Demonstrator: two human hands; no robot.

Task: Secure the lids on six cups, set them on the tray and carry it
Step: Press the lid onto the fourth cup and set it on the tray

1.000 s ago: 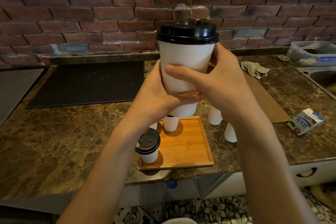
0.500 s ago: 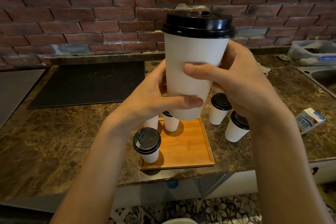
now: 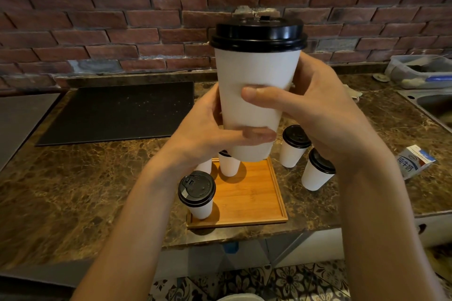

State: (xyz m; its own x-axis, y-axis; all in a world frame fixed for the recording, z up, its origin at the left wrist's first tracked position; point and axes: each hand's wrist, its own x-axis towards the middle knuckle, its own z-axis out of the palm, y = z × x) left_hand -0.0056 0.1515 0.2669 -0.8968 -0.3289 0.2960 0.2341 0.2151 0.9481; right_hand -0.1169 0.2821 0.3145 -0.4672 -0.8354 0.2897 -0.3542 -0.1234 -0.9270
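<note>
Both hands, left (image 3: 208, 127) and right (image 3: 315, 110), gripped the upright cup (image 3: 254, 105), lid (image 3: 258, 35) apparently seated, directly above the tray (image 3: 252, 193) below.

White cup (image 3: 254, 95), black lid (image 3: 258, 35), brown marbled counter (image 3: 73, 190).

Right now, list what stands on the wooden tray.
On the tray: a lidded front-left cup and a back cup. The held cup and left hand cover the back cup's top and most of a third cup beside it.
</note>
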